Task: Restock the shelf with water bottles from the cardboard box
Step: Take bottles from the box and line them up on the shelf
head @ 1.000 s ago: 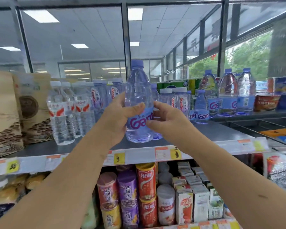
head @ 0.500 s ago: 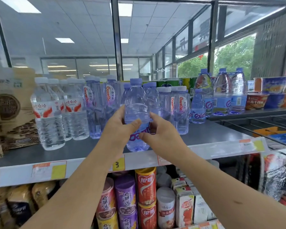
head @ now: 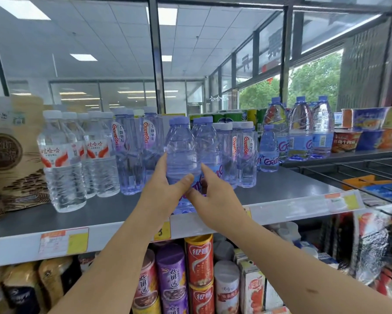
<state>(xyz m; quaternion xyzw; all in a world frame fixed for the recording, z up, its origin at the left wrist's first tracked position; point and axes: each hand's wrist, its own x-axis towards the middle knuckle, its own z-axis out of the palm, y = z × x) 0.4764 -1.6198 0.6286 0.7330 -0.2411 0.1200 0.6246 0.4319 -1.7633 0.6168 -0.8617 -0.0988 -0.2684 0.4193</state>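
Head view. Left hand (head: 165, 191) grips the water bottle (head: 182, 152): thumb laid across the front at the label, fingers (head: 163, 158) curled round the bottle's left side, tips hidden behind it. Right hand (head: 215, 198) pinches the same bottle from the right: index finger up along its side, thumb on the label, tip just beside the left thumb. Its other fingers are hidden, can't tell their pose.

Bottle upright, blue cap on, between both sets of fingers, base low at the front edge of the shelf (head: 281, 184). Can't tell if the base touches the shelf, hands cover it.

- Beyond the fingertips: second blue-cap bottle (head: 207, 143) just behind.
- Left of the left fingers: tall bottles (head: 128, 155), then red-label bottles (head: 61, 168), paper bags (head: 16, 150) farthest.
- Right of the right fingers: white-cap bottles (head: 247, 155) near, big bottles (head: 300, 130) well apart.
- Below the wrists: price strip (head: 63, 243), cans (head: 199, 257) on the lower tier.
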